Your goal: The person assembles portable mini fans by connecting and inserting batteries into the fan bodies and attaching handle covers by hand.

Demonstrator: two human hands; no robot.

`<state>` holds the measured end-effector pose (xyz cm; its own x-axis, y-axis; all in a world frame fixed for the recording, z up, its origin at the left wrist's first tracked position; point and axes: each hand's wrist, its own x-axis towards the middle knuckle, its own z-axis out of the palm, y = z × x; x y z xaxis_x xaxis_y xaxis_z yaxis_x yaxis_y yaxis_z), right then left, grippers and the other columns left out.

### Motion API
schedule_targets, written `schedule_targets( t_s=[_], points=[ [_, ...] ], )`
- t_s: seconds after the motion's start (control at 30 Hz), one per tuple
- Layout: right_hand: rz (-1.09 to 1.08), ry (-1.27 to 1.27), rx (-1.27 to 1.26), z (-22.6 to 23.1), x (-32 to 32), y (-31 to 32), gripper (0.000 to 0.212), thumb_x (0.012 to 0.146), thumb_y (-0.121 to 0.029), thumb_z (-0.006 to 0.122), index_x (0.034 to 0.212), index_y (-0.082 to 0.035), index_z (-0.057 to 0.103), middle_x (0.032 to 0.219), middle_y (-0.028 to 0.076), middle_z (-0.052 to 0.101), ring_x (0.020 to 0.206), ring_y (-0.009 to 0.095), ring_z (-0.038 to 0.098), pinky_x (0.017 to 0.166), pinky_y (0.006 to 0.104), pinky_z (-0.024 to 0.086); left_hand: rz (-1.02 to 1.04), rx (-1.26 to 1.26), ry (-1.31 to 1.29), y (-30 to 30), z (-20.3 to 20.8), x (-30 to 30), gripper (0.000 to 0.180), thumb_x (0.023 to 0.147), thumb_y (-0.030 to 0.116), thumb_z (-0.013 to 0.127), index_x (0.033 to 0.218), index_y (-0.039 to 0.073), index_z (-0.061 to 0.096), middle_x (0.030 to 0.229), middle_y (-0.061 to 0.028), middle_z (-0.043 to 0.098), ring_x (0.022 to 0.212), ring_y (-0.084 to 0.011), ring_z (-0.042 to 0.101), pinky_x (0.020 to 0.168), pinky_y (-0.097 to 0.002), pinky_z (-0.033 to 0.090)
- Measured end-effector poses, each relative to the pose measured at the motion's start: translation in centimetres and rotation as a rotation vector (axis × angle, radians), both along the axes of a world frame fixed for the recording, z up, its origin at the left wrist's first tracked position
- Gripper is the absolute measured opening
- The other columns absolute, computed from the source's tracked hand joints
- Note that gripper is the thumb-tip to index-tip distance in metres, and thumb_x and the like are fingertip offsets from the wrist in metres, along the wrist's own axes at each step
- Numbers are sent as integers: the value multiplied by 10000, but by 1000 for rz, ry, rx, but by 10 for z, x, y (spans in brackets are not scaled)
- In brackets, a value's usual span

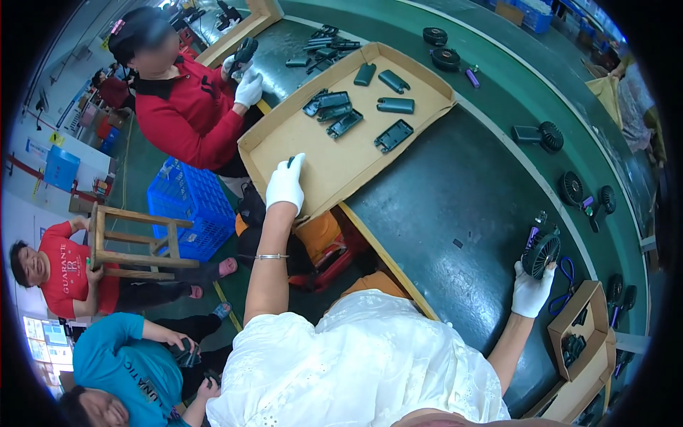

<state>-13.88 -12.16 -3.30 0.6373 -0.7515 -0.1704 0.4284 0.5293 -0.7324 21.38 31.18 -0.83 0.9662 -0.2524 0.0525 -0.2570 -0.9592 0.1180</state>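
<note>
My right hand [532, 290], in a white glove, grips a small dark handheld fan [542, 255] by its round head. A purple cylindrical battery [531, 239] shows beside the fan. Over the near left end of a shallow cardboard tray [324, 174] is my left hand [286, 186], also gloved. A little dark piece shows between its thumb and fingers, too small to name. Several dark green plastic casings [395, 105] lie in the far part of the tray, some piled together, one with its hollow side up [393, 135].
Fans [548, 135] and a loose purple battery [472, 77] lie along the green conveyor belt [498, 85]. A cardboard box [580, 331] with dark parts and a blue cord loop [565, 285] are at right. A co-worker in red [178, 117] handles a fan; two people are at left near a blue crate [191, 206].
</note>
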Motion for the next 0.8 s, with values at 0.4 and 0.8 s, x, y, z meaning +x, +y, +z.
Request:
schedule_targets(
  t_s=[0.4, 0.8],
  points=[
    [97, 16, -199, 43, 6, 20, 732, 859, -504, 713, 1392, -75, 453, 1192, 91, 606, 1058, 247, 619, 909, 451, 511, -103, -1057, 161, -125, 45, -76, 507, 816, 175, 729, 1271, 79, 528, 1192, -168, 617, 1086, -319, 634, 951, -383, 494],
    [536, 315, -474, 16, 12, 51, 962, 761, -676, 706, 1347, 57, 498, 1120, 153, 643, 975, 222, 652, 855, 322, 528, -338, -1095, 711, -268, 28, -152, 396, 826, 176, 734, 1123, 65, 497, 997, -113, 607, 934, -241, 614, 889, -368, 489]
  ],
)
